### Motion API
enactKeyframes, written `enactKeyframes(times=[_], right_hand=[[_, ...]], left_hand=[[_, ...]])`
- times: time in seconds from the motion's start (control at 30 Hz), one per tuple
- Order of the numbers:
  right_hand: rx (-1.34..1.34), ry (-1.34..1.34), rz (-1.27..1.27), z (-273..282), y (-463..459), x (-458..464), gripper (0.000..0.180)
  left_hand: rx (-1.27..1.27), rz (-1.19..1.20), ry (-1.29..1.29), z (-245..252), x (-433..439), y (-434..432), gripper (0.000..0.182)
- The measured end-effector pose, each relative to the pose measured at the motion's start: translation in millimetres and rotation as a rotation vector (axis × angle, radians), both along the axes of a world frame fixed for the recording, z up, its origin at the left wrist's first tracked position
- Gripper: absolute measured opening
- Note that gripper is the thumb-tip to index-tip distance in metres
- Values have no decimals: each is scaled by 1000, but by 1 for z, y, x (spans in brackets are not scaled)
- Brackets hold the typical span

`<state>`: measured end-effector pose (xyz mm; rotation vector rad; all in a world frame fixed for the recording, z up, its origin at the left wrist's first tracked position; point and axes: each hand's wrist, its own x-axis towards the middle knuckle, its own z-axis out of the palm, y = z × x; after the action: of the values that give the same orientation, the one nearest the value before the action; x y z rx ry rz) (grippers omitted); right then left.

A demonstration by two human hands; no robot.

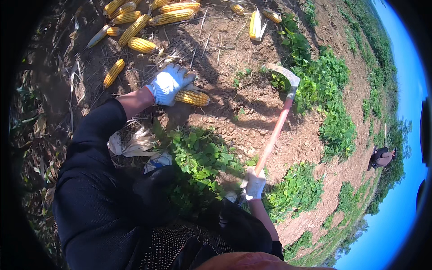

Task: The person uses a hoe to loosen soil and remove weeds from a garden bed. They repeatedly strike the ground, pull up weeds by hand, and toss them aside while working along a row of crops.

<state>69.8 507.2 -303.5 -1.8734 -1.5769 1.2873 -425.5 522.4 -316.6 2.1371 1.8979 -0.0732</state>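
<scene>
My left hand [169,83], in a white knit glove, is closed around an ear of corn [192,97] close to the soil. Bare yellow kernels stick out past the fingers, with some dry husk against them; a bit more yellow shows by the fingertips, too covered to make out. In my right hand [255,185], also gloved, is the lower end of a sickle's reddish wooden handle [275,135]. The curved metal blade [285,73] points away from me, above the ground beside green vines. Several husked ears of corn [134,30] lie in a pile beyond my left hand.
A single ear [114,73] lies left of my left hand, and a partly husked one [255,25] lies farther off. Leafy vines [199,155] grow close to my legs. Dry husks [135,145] litter the soil. Another person [382,158] is low down in the distant field.
</scene>
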Motion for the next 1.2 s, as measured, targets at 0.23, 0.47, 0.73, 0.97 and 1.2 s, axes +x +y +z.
enactKeyframes(times=[0.23, 0.47, 0.73, 0.97, 1.2], right_hand=[[-22, 311, -139, 49, 148, -111, 13], [-268, 74, 33, -8, 19, -56, 12], [-439, -16, -232, 58, -87, 11, 22], [-314, 212, -471, 106, -36, 7, 22], [-251, 133, -608, 143, -53, 55, 16]], left_hand=[[259, 403, 543, 59, -107, 22, 91], [494, 307, 58, 25, -94, -41, 71], [365, 51, -300, 1, -12, -71, 52], [265, 60, -374, -2, 46, 93, 63], [-22, 547, -322, -23, 159, 236, 92]])
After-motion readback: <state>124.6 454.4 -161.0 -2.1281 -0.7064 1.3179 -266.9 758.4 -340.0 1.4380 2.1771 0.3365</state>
